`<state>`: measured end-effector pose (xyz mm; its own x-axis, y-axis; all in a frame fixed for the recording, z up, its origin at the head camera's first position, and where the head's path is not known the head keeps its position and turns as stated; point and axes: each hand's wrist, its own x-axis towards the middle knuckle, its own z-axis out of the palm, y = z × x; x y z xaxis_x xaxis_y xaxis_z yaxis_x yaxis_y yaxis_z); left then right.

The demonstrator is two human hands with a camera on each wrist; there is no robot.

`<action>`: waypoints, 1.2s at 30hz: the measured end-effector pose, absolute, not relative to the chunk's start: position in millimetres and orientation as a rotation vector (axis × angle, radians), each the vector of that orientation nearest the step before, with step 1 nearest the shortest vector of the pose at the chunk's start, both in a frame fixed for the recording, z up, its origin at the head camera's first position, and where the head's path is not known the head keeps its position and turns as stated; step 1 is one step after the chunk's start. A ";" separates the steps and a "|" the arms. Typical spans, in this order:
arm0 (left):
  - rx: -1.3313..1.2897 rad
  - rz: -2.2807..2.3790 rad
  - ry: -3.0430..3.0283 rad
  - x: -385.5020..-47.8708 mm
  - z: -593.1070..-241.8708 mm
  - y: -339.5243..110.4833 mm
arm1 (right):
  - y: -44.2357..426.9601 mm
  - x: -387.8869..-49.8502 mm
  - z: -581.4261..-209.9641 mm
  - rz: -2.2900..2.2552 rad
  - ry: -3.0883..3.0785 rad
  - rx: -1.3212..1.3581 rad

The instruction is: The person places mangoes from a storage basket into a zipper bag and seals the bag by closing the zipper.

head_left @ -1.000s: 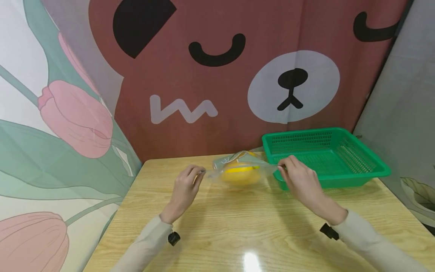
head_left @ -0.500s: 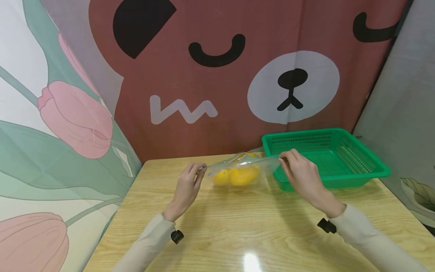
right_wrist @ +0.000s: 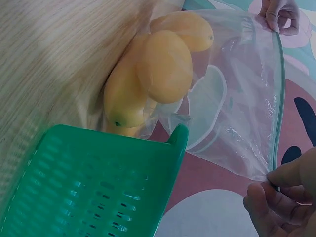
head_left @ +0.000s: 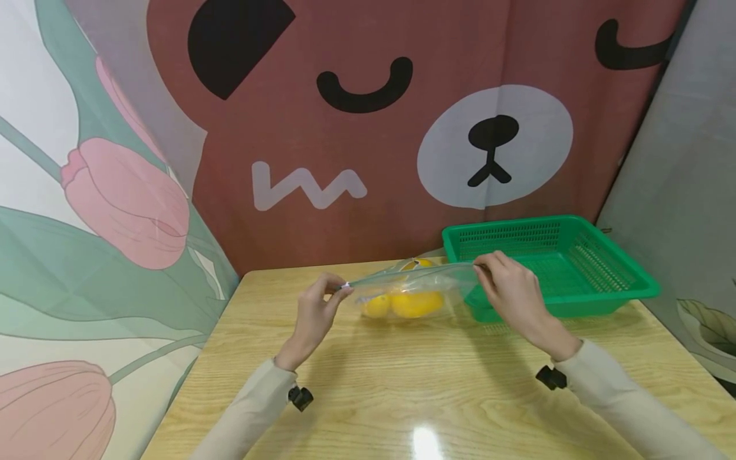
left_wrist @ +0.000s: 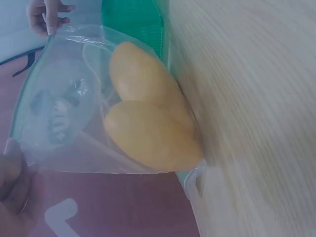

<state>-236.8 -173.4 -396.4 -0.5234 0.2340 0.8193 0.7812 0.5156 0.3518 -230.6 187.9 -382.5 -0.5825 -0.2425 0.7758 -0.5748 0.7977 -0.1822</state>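
Observation:
A clear zip bag (right_wrist: 247,98) with a green strip along its mouth is stretched between both hands. Several yellow mangoes (head_left: 416,303) lie in the bottom of the bag, on the table; the left wrist view shows the mangoes (left_wrist: 153,133) through the plastic. My left hand (head_left: 315,316) pinches the left end of the bag's mouth, where a small white piece shows at the fingertips. At the other end, my right hand (head_left: 513,297) pinches the right corner of the strip. The strip runs taut and looks closed along much of its length, though I cannot tell fully.
A green perforated basket (head_left: 552,297) stands at the table's back right, close beside the bag. The wooden table (head_left: 391,383) ends at a curtain (head_left: 345,236) with a printed bear. Small black devices hang below both wrists.
The bag's mouth has been raised and pulled straighter, so the mangoes show more plainly below it. Both hands rose slightly, and the left thumb and fingers shifted at their corner.

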 end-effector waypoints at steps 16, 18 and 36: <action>-0.736 -1.117 -1.947 -225.7 -382.6 -160.0 | 172.7 -234.5 -387.3 0.357 -2.206 0.627; -0.743 -1.129 -1.939 -219.7 -375.7 -157.0 | 168.5 -234.2 -391.7 0.343 -2.210 0.649; -0.773 -1.109 -1.900 -218.5 -372.4 -152.8 | 117.1 -228.4 -389.2 0.341 -2.168 0.819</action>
